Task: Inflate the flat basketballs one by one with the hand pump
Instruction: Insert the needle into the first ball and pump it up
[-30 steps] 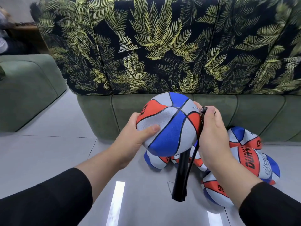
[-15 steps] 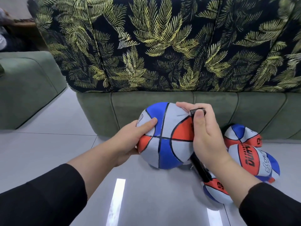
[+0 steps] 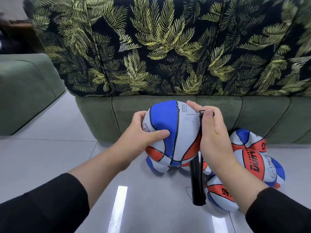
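Two hands hold one basketball (image 3: 175, 132) up off the floor (image 3: 50, 157), in front of the green sofa base (image 3: 252, 118). Left hand (image 3: 143, 133) grips the ball's left side, thumb pressed across the blue panel, fingers curled round the far edge. Right hand (image 3: 213, 137) is on the ball's right side, thumb and fingers pinching the black needle fitting (image 3: 202, 113) at the hose end; index finger stretched over the top of the ball. Thin metal needle (image 3: 191, 114) points left w/ its tip at the grey panel, just below some small printed text; can't tell if it's actually in the valve. Black hose (image 3: 201, 165) runs down from the fitting behind the right palm to the black pump barrel (image 3: 196, 182), which hangs roughly upright below the ball, lower end near the floor.

Flat balls lie on the floor by the sofa base: one orange-lettered ball (image 3: 259, 165) to the right of the wrist, another (image 3: 247, 138) behind it vs. the sofa, one (image 3: 220, 194) under the right forearm, one (image 3: 156, 165) partly hidden beneath the held ball. Black sleeves (image 3: 42, 204) on both arms. Leaf-print cushions (image 3: 168, 47) fill the sofa back. Second green seat (image 3: 25, 91) at left.
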The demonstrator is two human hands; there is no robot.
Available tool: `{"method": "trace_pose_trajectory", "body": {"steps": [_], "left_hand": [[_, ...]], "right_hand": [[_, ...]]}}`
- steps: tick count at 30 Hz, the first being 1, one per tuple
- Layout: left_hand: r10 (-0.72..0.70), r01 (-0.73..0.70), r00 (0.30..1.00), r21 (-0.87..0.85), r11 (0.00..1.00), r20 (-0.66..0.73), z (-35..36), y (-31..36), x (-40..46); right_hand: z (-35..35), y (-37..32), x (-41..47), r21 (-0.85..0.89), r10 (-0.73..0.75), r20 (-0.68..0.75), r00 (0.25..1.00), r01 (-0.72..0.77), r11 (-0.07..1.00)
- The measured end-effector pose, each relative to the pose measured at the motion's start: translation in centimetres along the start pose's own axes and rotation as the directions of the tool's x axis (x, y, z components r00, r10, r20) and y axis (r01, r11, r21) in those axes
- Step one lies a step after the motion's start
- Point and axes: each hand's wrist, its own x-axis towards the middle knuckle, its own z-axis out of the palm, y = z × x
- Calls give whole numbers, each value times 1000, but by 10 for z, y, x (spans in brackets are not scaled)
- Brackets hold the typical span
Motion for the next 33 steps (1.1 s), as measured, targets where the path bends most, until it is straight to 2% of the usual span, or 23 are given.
{"method": "trace_pose_trajectory", "body": {"steps": [4,7,10,13,17,21,33], "left_hand": [[-15,14,1000,170,985,1,-1,2,-2],[49,-49,999,414,909,10,-4,3,-3],[113,-84,993,517,852,-25,-4,2,-5],[180,-128,984,622,773,-21,-3,6,-9],[265,-177,963,628,758,-48,-3,9,-10],[330,-226,943,642,732,-44,-6,13,-11],[434,-316,901,674,668,-8,-9,11,-8]], "right_hand": [[-2,5,-1,-68,-28,72,997,33,997],[-5,4,0,-106,-38,121,992,51,993],[-7,-1,2,-144,-9,159,987,32,989],[-6,-10,4,-206,-62,108,992,84,975],[-5,-23,5,-242,-169,67,983,180,953],[-6,-29,2,-285,-162,123,979,191,939],[-12,-25,7,-322,-131,130,983,167,932]]}}
